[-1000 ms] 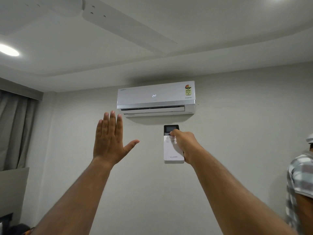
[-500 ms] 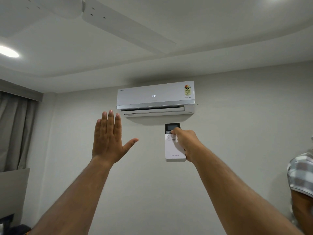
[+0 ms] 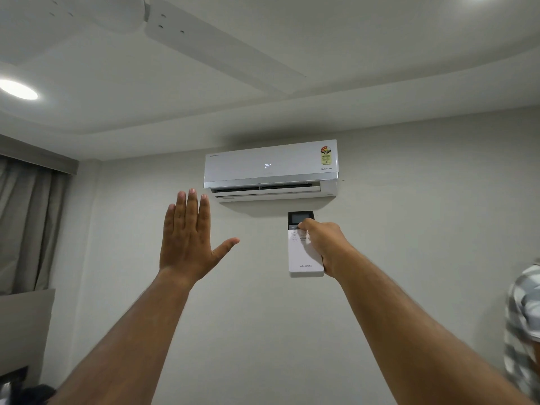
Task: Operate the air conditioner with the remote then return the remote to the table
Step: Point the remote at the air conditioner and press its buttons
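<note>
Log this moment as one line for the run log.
phase: operating air conditioner | right hand: holds remote, thumb on buttons | left hand: raised, open, empty | display: 24 | remote not yet returned

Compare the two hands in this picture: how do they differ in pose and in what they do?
The left hand is open and flat, fingers up, holding nothing; the right hand is closed around the white remote. The left hand's thumb spreads sideways; the right hand's thumb lies on the remote's buttons. Both are raised on outstretched arms toward the air conditioner, which shows 24.
</note>
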